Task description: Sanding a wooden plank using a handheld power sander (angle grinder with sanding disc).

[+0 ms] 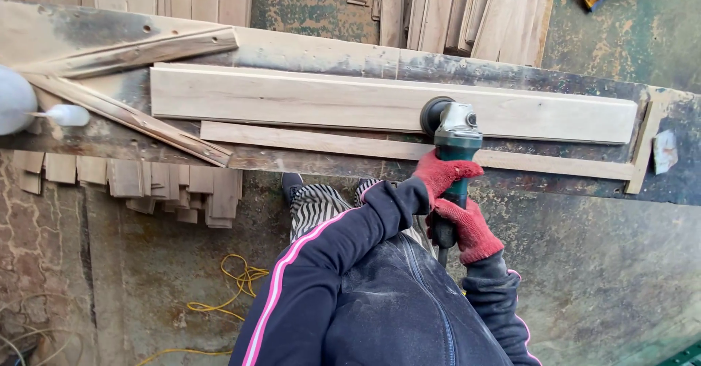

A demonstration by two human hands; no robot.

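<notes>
I hold a green and grey angle grinder (456, 134) with both hands, each in a red knit glove. My left hand (441, 172) grips the front of its body, just behind the head. My right hand (469, 229) grips the rear handle. The grinder's dark disc (432, 114) rests on a long pale wooden board (307, 99) lying flat on a worn workbench (343, 58). A thinner wooden strip (321, 142) lies along the board's near edge.
Rough wood offcuts (131, 121) lie on the bench's left end beside a white rounded object (16, 100). Short planks (146, 183) stack under the bench. A yellow cord (226, 286) trails on the concrete floor. More boards (438, 8) lean beyond the bench.
</notes>
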